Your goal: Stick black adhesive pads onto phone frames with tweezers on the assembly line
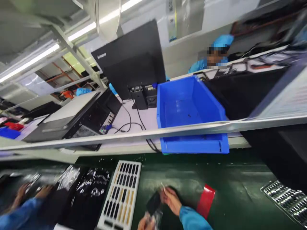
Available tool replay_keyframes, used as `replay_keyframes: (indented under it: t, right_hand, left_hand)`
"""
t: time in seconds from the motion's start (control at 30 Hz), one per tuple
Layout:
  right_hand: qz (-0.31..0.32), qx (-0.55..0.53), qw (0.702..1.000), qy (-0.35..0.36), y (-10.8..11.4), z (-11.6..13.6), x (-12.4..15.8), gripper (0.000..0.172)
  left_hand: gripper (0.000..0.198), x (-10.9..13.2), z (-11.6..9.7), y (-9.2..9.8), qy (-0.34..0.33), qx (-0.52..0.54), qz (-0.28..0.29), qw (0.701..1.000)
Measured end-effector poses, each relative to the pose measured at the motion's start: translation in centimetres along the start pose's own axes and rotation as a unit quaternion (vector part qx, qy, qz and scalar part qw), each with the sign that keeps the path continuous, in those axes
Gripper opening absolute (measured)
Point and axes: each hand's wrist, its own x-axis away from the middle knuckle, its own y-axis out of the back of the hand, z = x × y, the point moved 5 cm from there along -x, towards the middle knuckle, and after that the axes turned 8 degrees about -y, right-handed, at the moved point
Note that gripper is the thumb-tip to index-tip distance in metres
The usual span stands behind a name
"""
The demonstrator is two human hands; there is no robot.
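Note:
In the head view, a dark flat rectangular piece [153,203] is between my hands, slightly blurred. My left hand [145,222] grips its lower end at the bottom edge, with crinkled clear plastic film [157,218] beside the fingers. Against the piece's right side, my right hand [171,199] is closed in a pinch; a thin pale sliver shows at its fingertips, too blurred to name. Left of my hands lies a white slotted tray [137,188] with rows of black and tan strips. A glossy red rectangle [206,201] rests to the right of my right hand.
A blue bin [195,147] stands behind the metal rail [192,129], beside a monitor [134,60] and a computer case [96,118]. Black glossy sheets [92,188] and a co-worker's hands [43,191] are at left. A clear tray of parts [285,198] lies far right.

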Motion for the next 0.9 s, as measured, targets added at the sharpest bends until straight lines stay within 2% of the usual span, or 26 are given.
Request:
replay_keyframes:
  t: [0.07, 0.17, 0.33, 0.6, 0.73, 0.9]
  right_hand:
    - [0.007, 0.004, 1.0, -0.009, -0.1, 0.4, 0.2, 0.054]
    - [0.027, 0.022, 0.999, -0.011, -0.3, 1.5, 0.6, 0.048]
    - [0.067, 0.058, 0.996, -0.001, -0.8, 3.5, 2.1, 0.04]
    - [0.088, 0.093, 0.992, 0.003, -0.9, 4.8, 4.0, 0.038]
    - [0.069, 0.088, 0.994, -0.003, -0.5, 4.7, 3.9, 0.043]
    - [-0.019, 0.055, 0.998, -0.009, 1.8, 3.3, 2.6, 0.064]
  left_hand:
    - [0.039, 1.5, 1.5, 1.3, 0.007, 0.063, 0.003, 0.998]
    - [0.059, 2.8, 3.1, 2.1, 0.0, 0.154, 0.007, 0.988]
    - [0.057, 3.6, 3.8, 1.4, -0.027, 0.214, 0.022, 0.976]
    - [0.016, 3.4, 2.0, -0.3, -0.091, 0.116, 0.067, 0.987]
    - [0.016, 3.6, 1.2, -0.9, -0.114, 0.048, 0.068, 0.99]
    - [0.021, 4.3, -0.3, -0.8, -0.136, -0.03, 0.045, 0.989]
